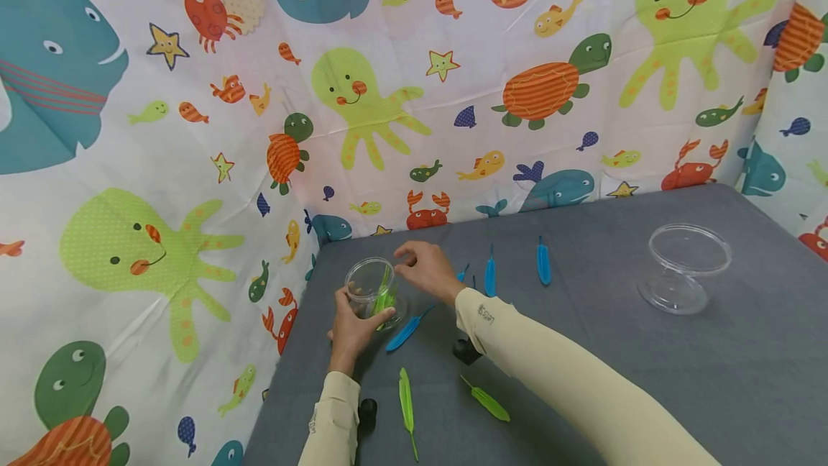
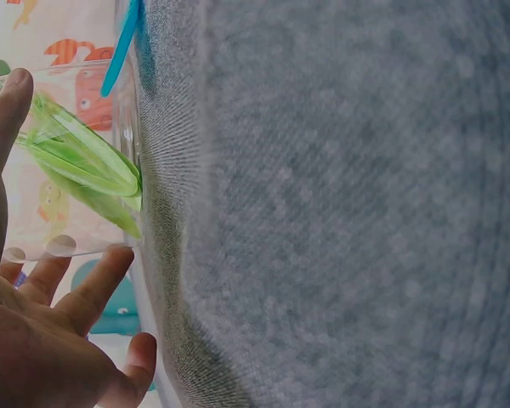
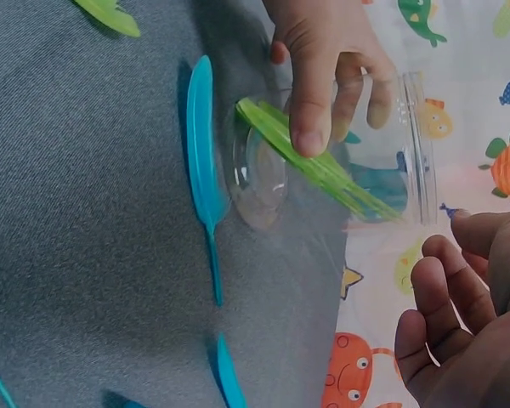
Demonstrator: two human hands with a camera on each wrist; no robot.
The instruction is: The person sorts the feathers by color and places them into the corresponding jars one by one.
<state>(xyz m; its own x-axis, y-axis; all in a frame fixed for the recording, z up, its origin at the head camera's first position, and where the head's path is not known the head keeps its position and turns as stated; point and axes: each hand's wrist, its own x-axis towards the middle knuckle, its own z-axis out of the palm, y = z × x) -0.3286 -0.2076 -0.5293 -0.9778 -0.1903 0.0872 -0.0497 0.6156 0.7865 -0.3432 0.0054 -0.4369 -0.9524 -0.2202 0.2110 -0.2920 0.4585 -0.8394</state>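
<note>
My left hand [image 1: 352,335] grips a clear footed plastic cup [image 1: 362,288] near the table's left side, thumb on one side and fingers on the other. Inside the cup lean several light green feathers [image 2: 85,166], bunched together and seen through its wall. Just beside the cup's rim is my right hand [image 1: 428,270], its fingers loosely curled with nothing between them in the right wrist view. A blue feather [image 3: 201,153] lies on the table next to the cup's base.
Two green feathers, one long [image 1: 406,401] and one slanted [image 1: 489,403], lie nearer the front. More blue feathers [image 1: 543,263] lie toward the back. A second clear footed cup [image 1: 673,295] stands at the right. Behind the grey table [image 1: 731,372] hangs a sea-animal curtain [image 1: 388,34].
</note>
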